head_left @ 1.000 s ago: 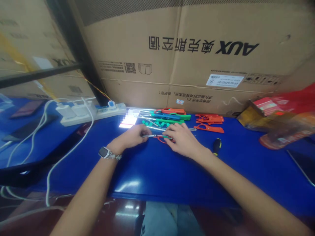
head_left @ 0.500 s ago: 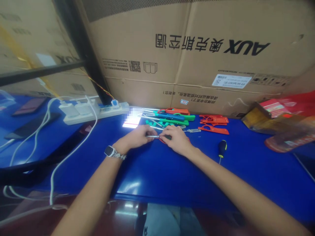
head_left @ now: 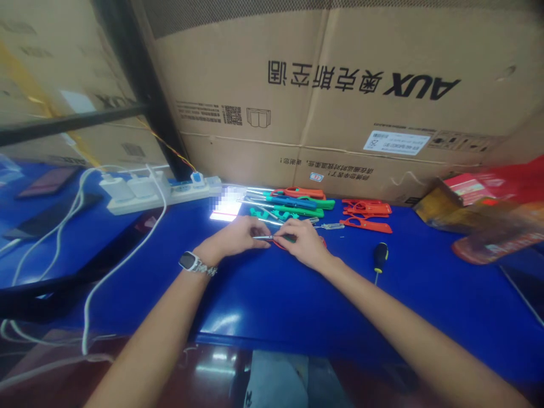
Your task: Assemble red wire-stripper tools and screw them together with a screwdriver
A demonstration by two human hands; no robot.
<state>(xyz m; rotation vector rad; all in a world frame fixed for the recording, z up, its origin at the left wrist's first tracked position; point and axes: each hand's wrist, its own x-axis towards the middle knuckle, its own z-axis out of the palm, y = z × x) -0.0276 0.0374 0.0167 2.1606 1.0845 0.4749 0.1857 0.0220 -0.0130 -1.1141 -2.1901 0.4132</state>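
Steel rod (head_left: 262, 237), thin, over red plastic loop (head_left: 277, 245), on blue counter (head_left: 276, 294), pinched in closed grip of left hand (head_left: 238, 238) and right hand (head_left: 302, 243); seemingly finished coloured-handled tools (head_left: 297, 202) at 12 o'clock, loose red handle shells (head_left: 365, 215) at 1 o'clock apparently unfitted.

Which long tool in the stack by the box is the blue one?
The blue tool lies mid-stack, just in front of the orange tool and behind the green tool.

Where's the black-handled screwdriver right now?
Head view: the screwdriver lies on the blue table, just right of the right hand, nearer the person than the red handles.
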